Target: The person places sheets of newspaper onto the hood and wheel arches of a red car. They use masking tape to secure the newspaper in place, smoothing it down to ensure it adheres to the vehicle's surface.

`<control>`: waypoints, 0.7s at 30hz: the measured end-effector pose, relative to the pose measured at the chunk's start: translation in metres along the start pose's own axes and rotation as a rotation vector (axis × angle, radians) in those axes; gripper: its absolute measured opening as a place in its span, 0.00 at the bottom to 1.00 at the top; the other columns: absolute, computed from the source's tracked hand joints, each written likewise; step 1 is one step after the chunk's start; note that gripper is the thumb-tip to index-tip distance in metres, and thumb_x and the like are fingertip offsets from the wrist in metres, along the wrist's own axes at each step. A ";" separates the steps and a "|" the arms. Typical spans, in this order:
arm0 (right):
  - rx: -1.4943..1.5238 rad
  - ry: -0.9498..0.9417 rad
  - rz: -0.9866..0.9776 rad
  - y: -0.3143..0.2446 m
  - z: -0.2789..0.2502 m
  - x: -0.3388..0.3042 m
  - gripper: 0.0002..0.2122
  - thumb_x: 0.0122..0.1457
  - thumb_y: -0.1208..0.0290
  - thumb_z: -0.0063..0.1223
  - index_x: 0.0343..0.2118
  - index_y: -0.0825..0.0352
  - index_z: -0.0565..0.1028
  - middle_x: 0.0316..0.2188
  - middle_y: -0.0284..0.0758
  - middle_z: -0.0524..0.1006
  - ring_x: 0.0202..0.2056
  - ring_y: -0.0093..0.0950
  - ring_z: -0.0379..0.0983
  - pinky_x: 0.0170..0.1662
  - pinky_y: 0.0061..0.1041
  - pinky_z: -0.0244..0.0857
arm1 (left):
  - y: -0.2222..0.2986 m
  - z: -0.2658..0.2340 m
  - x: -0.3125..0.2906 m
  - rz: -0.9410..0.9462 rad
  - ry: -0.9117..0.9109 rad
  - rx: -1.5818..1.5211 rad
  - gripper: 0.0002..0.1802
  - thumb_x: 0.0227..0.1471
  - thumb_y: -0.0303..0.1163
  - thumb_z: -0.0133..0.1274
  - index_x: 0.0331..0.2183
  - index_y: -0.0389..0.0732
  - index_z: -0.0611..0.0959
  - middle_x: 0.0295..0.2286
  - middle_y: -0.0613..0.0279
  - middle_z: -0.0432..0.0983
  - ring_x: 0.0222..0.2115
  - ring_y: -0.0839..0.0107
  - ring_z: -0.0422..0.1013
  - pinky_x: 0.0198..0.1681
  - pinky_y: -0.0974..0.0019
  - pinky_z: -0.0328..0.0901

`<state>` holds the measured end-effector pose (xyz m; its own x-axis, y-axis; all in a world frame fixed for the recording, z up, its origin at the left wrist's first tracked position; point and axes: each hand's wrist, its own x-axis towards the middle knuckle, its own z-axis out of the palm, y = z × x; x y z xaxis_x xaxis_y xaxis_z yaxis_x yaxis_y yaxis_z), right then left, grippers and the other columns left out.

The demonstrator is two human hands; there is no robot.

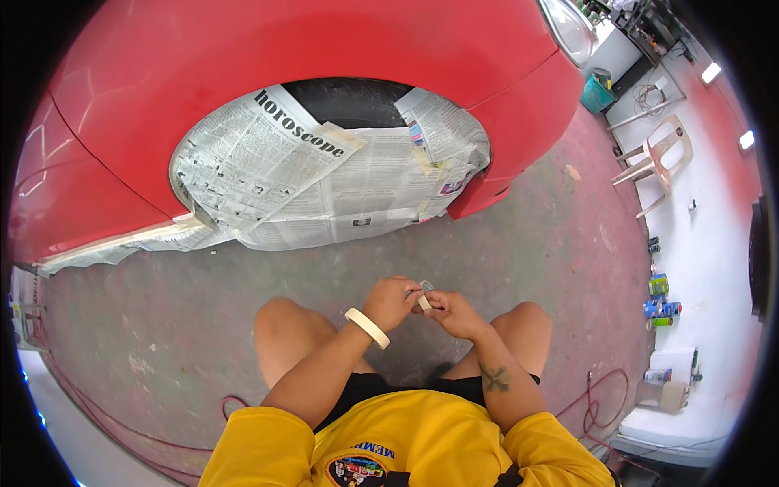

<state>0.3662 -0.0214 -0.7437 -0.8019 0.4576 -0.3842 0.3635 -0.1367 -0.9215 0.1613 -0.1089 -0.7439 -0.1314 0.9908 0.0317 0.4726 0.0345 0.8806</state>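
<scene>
Between my knees, my left hand (pixel 392 303) and my right hand (pixel 455 313) meet around a small roll of masking tape (pixel 424 303). The fingers of both hands are closed on it; part of the roll is hidden behind them. A wider cream tape roll (pixel 367 328) hangs round my left wrist like a bracelet. Ahead of me is a red car (pixel 324 40), its wheel mostly covered by newspaper sheets (pixel 341 195) taped within the wheel arch. Dark tyre (pixel 349 101) shows through a gap at the top.
A red hose (pixel 130 434) runs over the concrete floor (pixel 519 252) on both sides of me. Along the right wall stand a beige plastic chair (pixel 661 158), several cans (pixel 661 308) and a translucent jug (pixel 673 396). Farther back is a teal bucket (pixel 596 96).
</scene>
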 end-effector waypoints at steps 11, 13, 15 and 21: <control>-0.357 0.161 0.144 0.012 -0.025 -0.010 0.13 0.70 0.74 0.56 0.56 0.70 0.78 0.35 0.31 0.85 0.40 0.21 0.79 0.47 0.23 0.69 | -0.033 0.048 0.001 -0.087 -0.013 -0.038 0.11 0.65 0.35 0.58 0.42 0.37 0.80 0.37 0.56 0.79 0.36 0.58 0.78 0.42 0.56 0.71; -0.330 0.281 0.076 -0.013 -0.021 -0.010 0.13 0.70 0.73 0.57 0.55 0.69 0.78 0.30 0.29 0.84 0.34 0.21 0.78 0.41 0.23 0.69 | -0.038 0.038 0.020 -0.387 -0.261 -0.469 0.11 0.65 0.35 0.60 0.40 0.37 0.80 0.36 0.61 0.78 0.37 0.69 0.76 0.42 0.63 0.70; -0.314 0.376 0.004 -0.036 -0.022 -0.017 0.13 0.69 0.71 0.59 0.54 0.67 0.79 0.27 0.30 0.83 0.30 0.22 0.78 0.38 0.24 0.69 | -0.033 0.028 0.030 -0.363 -0.275 -0.700 0.10 0.63 0.33 0.63 0.39 0.37 0.81 0.34 0.65 0.78 0.37 0.76 0.73 0.40 0.68 0.69; -0.816 0.600 -0.203 -0.079 -0.035 -0.018 0.13 0.69 0.68 0.58 0.53 0.60 0.80 0.23 0.39 0.81 0.25 0.30 0.79 0.33 0.31 0.72 | 0.004 0.007 0.043 -0.261 -0.082 -0.742 0.11 0.56 0.30 0.70 0.32 0.36 0.83 0.27 0.60 0.82 0.27 0.77 0.75 0.30 0.69 0.68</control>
<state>0.3691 0.0122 -0.6623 -0.5968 0.7992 0.0718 0.6387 0.5272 -0.5604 0.1633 -0.0657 -0.7421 -0.0798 0.9703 -0.2286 -0.2734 0.1992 0.9410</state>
